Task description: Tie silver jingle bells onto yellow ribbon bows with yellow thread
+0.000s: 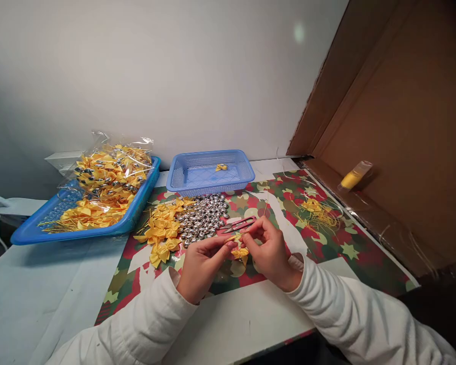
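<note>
My left hand [203, 266] and my right hand [271, 253] meet above the patterned mat, each closed in a pinch. Between their fingertips runs a thin gold cord [234, 236]. Just beneath the fingers shows a yellow ribbon bow [240, 254]; whether it hangs from the cord or lies on the mat I cannot tell. Right behind the fingertips lie thread snips [238, 225] with reddish handles. A heap of shiny silver beads [201, 219] spreads left of the snips, and beside it lie several yellow bows [161, 230] with gold cords.
A blue basket [144, 213] at left holds yellow bows and a clear bag [114, 167] of bows with silver beads. Behind the beads stands a lighter blue basket [182, 188] with one bow inside. Yellow cord scraps [319, 213] lie right; a yellow-filled tube [355, 176] rests on the cardboard ledge.
</note>
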Motion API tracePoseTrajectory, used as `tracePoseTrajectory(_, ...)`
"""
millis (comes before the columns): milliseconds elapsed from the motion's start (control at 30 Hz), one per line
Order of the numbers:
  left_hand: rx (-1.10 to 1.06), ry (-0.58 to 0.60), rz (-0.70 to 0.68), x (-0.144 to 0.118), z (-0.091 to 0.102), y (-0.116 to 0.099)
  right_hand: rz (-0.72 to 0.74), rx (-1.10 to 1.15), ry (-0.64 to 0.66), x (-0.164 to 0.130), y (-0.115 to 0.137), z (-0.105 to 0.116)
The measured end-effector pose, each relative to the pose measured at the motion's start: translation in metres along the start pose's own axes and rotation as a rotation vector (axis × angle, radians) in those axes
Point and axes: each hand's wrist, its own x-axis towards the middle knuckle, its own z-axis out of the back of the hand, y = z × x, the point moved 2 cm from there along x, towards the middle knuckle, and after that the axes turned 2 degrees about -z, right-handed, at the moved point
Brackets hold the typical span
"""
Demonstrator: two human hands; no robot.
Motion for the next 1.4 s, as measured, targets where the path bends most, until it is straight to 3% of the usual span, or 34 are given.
tracePoseTrajectory(300, 0.055, -0.058, -0.076, -0.001, 0.005, 0.012, 0.04, 0.077, 0.102, -0.001, 0.003, -0.001)
tracePoseTrajectory(567, 0.344, -0.093, -0.39, -0.006, 0.007, 0.004, 0.115, -0.009, 0.213, 0.002, 0.013, 0.003)
tracePoseTrajectory(667, 0.435, -0.101, -0.481, -0.008, 0.007, 0.0, 0.211, -0.114, 0.257, 0.003, 0.018, 0.006)
tracePoseTrajectory(833, 0.475, -0.105, -0.487, -0.008, 0.007, -0.001, 0.343, -0.155, 0.309, 0.004, 0.024, 0.007)
tracePoseTrajectory(1400, 0.455, -0.059, -0.579, -0.01, 0.006, -0.004, 0.239, -0.2, 0.381, 0.002, 0.019, 0.004)
